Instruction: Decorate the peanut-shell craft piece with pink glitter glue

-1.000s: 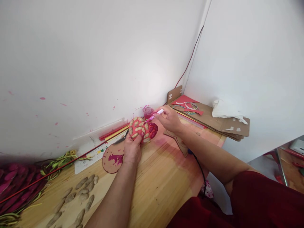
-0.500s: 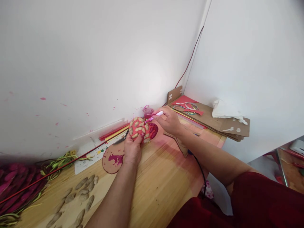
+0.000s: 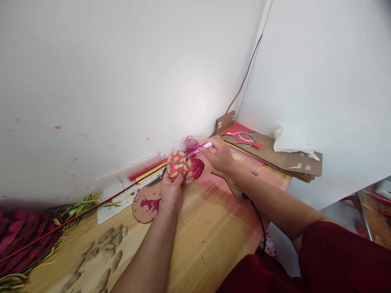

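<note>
My left hand grips a round red disc by its near edge, thumb on top. Peanuts in their shells cover its face; those at the right end are coated dark magenta, the others are bare tan. In my right hand is a paintbrush with a pale, pink-stained handle, pinched between the fingers. Its tip meets the peanuts near the disc's upper right. Just behind the brush, against the wall, stands a small clear cup with pink paint in it.
A brown disc smeared with magenta lies left of my left hand. Loose peanuts are spread at the near left, beside stacked magenta discs. Cardboard sheets with a white cloth lie at the right. A thin red stick crosses the left side.
The whole view has shifted very slightly. My hands, the disc and the brush keep nearly the same positions, with the brush tip still at the peanuts.
</note>
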`<state>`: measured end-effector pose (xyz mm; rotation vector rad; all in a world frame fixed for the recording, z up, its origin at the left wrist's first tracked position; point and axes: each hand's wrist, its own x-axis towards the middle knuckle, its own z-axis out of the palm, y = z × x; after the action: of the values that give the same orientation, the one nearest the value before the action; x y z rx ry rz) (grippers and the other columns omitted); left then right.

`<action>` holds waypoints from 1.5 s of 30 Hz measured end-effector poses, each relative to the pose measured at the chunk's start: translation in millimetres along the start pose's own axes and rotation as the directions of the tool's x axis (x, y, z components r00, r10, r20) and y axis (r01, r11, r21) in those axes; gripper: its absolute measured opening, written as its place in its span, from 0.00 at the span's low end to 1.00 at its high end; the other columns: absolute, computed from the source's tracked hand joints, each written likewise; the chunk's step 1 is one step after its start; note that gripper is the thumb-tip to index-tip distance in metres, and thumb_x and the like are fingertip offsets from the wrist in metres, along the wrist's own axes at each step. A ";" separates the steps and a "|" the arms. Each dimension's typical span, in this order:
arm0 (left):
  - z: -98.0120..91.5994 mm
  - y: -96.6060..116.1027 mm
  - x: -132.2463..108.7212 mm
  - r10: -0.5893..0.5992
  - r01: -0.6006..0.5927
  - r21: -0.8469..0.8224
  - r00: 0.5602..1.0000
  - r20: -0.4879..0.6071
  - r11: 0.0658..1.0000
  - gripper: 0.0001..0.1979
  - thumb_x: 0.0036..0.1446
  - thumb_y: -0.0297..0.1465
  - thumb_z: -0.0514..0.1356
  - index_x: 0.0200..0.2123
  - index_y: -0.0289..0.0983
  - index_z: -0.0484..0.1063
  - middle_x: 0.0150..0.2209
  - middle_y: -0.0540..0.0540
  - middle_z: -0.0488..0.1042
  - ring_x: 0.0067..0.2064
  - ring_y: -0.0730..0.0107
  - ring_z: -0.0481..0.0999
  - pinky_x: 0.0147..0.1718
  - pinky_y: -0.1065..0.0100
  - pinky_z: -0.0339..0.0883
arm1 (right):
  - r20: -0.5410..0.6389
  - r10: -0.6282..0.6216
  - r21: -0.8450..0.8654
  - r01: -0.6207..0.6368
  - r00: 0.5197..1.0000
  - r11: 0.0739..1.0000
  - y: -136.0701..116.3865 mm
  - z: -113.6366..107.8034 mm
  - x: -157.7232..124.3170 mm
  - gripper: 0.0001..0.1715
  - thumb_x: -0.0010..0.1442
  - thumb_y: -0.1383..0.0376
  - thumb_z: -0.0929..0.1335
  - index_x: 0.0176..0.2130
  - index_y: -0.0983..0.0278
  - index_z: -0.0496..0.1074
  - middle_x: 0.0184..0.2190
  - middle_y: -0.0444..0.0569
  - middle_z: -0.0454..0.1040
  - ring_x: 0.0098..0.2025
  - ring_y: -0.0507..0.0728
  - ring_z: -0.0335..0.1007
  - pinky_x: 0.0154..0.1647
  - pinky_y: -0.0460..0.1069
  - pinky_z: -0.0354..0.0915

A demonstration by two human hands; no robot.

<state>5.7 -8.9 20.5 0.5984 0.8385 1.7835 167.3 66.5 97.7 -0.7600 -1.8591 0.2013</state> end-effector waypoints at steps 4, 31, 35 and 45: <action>2.6 1.7 -1.3 -0.005 0.004 -0.036 1.000 -0.028 0.999 0.31 0.35 0.30 0.80 0.46 0.38 0.77 0.42 0.43 0.84 0.41 0.63 0.84 0.51 0.56 0.75 | 0.025 -0.016 -0.002 0.017 1.000 1.000 -5.7 -1.1 -4.6 0.09 0.65 0.58 0.70 0.37 0.58 0.79 0.35 0.47 0.82 0.41 0.59 0.75 0.47 0.55 0.70; 0.6 0.4 0.2 0.002 -0.003 -0.018 1.000 -0.025 1.000 0.30 0.36 0.31 0.80 0.46 0.38 0.78 0.41 0.43 0.85 0.42 0.60 0.84 0.51 0.55 0.75 | 0.025 -0.027 0.030 0.026 0.999 0.999 -10.5 -1.7 -9.0 0.12 0.65 0.54 0.71 0.37 0.59 0.80 0.36 0.49 0.83 0.42 0.60 0.75 0.48 0.56 0.70; -1.0 -0.4 1.1 0.003 -0.003 -0.006 1.000 -0.031 1.000 0.30 0.36 0.32 0.79 0.46 0.38 0.78 0.41 0.43 0.84 0.43 0.59 0.84 0.51 0.55 0.75 | 0.005 -0.011 0.014 0.011 1.000 1.000 -7.4 -0.6 -8.5 0.13 0.65 0.54 0.71 0.37 0.60 0.79 0.36 0.50 0.83 0.41 0.60 0.75 0.48 0.56 0.70; -5.8 -8.4 2.5 0.172 -0.164 0.193 0.985 -0.023 0.967 0.29 0.43 0.34 0.76 0.49 0.37 0.74 0.45 0.43 0.83 0.42 0.64 0.83 0.49 0.61 0.75 | 0.074 -0.156 -0.032 0.158 0.985 0.987 -19.8 -5.1 -12.5 0.09 0.67 0.60 0.70 0.36 0.60 0.77 0.34 0.48 0.83 0.40 0.59 0.75 0.48 0.56 0.68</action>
<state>5.6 -6.2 10.3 0.7813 1.0196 1.8850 166.6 42.6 99.4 -0.6353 -1.9853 0.0938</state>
